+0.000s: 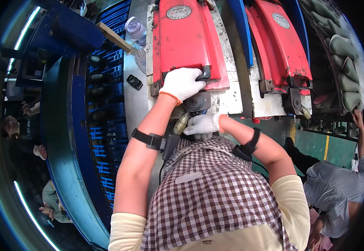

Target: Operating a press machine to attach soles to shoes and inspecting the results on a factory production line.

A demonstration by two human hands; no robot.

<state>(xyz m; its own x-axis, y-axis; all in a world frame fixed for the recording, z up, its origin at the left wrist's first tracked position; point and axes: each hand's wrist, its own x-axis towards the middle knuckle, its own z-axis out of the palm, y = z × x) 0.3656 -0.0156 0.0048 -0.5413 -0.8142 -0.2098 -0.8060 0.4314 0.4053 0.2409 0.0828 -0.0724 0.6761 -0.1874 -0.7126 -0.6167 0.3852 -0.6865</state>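
Note:
My left hand (183,85), in a white knit glove with an orange cuff, is closed on the black lid handle (206,72) at the near edge of a red machine lid (187,39). The lid lies down over a worn pale metal base (231,94). Just below, my right hand (203,125), gloved too, has its fingers curled against the right side of a tape-wrapped lever handle (181,122). Some of those fingertips are hidden. This lever hangs slanting from a round dark pivot (197,101) at the base's front.
A second red-lidded machine (279,42) stands to the right, with a blue panel (241,31) between. Grey-green shoe-shaped pieces (344,62) fill a far-right rack. A clear bottle (135,29) and small black object (134,82) lie left, near a blue conveyor (71,167). Another person (336,188) works at right.

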